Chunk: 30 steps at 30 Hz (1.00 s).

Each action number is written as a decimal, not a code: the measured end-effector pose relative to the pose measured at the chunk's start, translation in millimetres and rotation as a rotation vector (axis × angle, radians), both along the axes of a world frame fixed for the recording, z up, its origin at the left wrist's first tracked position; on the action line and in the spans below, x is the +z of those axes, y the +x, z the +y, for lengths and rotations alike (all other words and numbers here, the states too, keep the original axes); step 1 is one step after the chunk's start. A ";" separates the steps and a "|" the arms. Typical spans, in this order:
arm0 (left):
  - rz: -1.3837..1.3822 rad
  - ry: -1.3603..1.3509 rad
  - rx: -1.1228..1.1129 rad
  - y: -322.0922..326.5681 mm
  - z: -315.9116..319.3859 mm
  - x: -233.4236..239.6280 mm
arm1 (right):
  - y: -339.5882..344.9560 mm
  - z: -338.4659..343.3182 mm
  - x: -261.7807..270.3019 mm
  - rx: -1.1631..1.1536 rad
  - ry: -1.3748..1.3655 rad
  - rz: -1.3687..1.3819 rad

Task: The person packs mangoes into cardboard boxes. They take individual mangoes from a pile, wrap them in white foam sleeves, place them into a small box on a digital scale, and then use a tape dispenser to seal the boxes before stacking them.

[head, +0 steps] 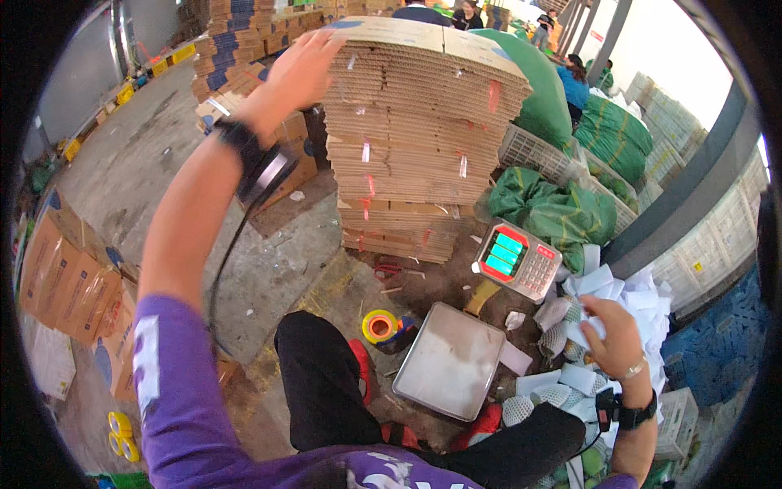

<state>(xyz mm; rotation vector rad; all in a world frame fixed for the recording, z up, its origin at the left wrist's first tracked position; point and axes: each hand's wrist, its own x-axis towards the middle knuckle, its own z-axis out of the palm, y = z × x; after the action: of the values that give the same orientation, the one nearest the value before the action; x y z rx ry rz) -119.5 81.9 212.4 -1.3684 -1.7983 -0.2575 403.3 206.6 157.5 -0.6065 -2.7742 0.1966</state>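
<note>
My left hand reaches out to the upper left edge of a tall stack of flattened cardboard boxes; its fingers lie at the top sheet, and motion blur hides whether they grip it. On the right, my right hand hovers with thumb and fingers apart over a heap of white foam pads and net-wrapped fruit. Between my feet and the stack lies the metal platform of a weighing scale, with nothing on it. Its lit display unit stands just beyond, tilted.
Tape rolls and red-handled scissors lie on the floor by the scale. Green sacks and plastic crates stand right of the stack. Packed cartons are at left, a steel post at right. Several people are farther back.
</note>
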 end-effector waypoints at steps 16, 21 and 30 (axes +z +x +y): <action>-0.094 -0.175 -0.093 1.3 112.8 38.7 | -47.6 -28.7 -180.5 0.132 -0.518 -0.556; 0.241 0.661 -0.020 59.1 64.1 107.0 | -30.7 -28.0 -138.8 0.039 -0.508 -0.240; 0.230 0.231 -0.875 290.2 -21.4 129.6 | 61.0 -21.7 20.2 -0.305 0.523 1.359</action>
<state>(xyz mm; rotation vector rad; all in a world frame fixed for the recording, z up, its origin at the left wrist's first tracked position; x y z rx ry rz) 170.7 60.5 342.1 -1.8474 -0.8631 -0.7063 464.3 184.9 177.6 -0.4600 -1.3157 -0.1506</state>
